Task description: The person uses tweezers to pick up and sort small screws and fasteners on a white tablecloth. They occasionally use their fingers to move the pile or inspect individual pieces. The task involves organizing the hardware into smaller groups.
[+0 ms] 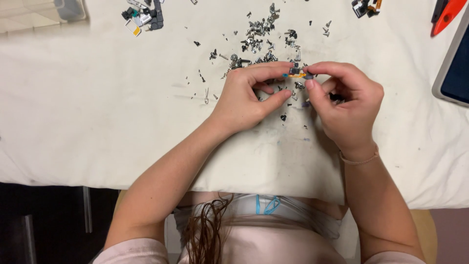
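My left hand (246, 98) and my right hand (344, 102) meet above the white cloth (97, 112) on the table. Between the fingertips of both hands I pinch a tiny dark and orange part (296, 73). My left forefinger reaches over it from the left, and my right forefinger and thumb hold its right end. A pile of small silver screws and metal bits (259, 36) lies just beyond the hands. More tiny dark pieces lie scattered under and between my hands.
A cluster of small dark, grey and yellow components (143, 17) lies at the far left. Another small cluster (366, 7) sits at the top right. An orange-handled tool (447, 15) and a grey-framed dark device (454, 68) lie at the right edge.
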